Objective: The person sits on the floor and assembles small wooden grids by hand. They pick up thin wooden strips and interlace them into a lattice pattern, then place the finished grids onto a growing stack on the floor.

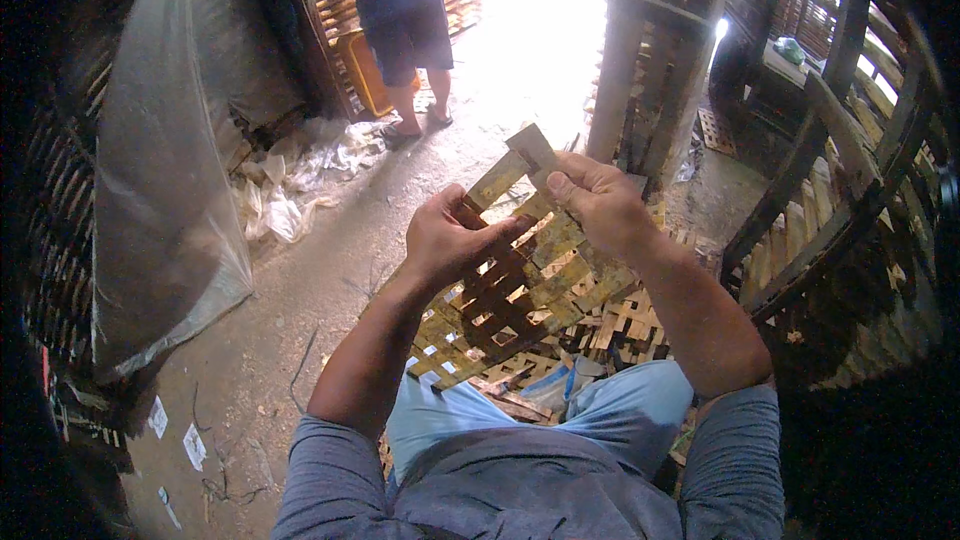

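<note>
A panel of flat, woven bamboo strips [500, 298], yellow-brown with square gaps, lies tilted above my lap. My left hand [447, 238] grips its upper left edge, with the thumb across the strips. At the far corner my right hand [600, 202] is closed, the thumb pressing on a flat, pale bamboo strip [531, 147] whose square end sticks out past the fingers. Whether that strip is fully woven into the panel I cannot tell. The fingers of both hands are partly hidden behind the weave.
More woven bamboo pieces [625, 325] lie beneath, near my knees. Someone in dark shorts [408, 35] bends beside an orange crate [362, 73] at the doorway. Crumpled plastic sheeting [285, 195] lies on the floor, beside a hanging grey tarp [165, 170]. A slatted wooden frame [830, 190] stands on the right.
</note>
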Tool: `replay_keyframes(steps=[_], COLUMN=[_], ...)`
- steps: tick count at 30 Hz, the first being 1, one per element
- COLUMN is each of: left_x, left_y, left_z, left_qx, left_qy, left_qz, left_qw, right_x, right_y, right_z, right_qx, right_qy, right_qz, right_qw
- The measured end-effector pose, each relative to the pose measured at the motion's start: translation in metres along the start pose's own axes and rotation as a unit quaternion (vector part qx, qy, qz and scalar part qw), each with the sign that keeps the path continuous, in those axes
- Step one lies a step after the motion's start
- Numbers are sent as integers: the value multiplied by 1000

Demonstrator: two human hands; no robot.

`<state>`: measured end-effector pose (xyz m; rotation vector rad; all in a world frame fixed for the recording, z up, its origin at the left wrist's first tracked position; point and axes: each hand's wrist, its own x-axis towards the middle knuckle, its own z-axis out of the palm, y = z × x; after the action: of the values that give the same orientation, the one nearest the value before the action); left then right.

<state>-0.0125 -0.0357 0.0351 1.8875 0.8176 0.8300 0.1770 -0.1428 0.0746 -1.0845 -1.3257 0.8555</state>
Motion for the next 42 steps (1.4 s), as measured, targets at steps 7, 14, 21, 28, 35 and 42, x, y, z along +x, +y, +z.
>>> replay_keyframes(steps=[7,14,21,28,35,42], left_x=[6,29,19,17,21,16], left_y=[15,5,9,17,-4,20], left_z=[-9,-33,-6,-4,-8,-24], left_qx=[-10,-94,-237,-80,-107,-331], left_qy=[32,91,83,122,111,55], left_qz=[-38,-15,241,281,236,113], left_qw=[999,991,938,949,960,935], right_x=[5,-4,-19,-25,-24,-22], right_y=[-8,34,43,27,27,27], right_z=[-8,-24,-12,-8,-9,-15], right_qx=[-211,-45,72,7,3,-7], right_qy=[67,219,257,301,295,253], right_qz=[-66,-142,-162,-161,-156,-111], right_qw=[973,964,950,940,943,961])
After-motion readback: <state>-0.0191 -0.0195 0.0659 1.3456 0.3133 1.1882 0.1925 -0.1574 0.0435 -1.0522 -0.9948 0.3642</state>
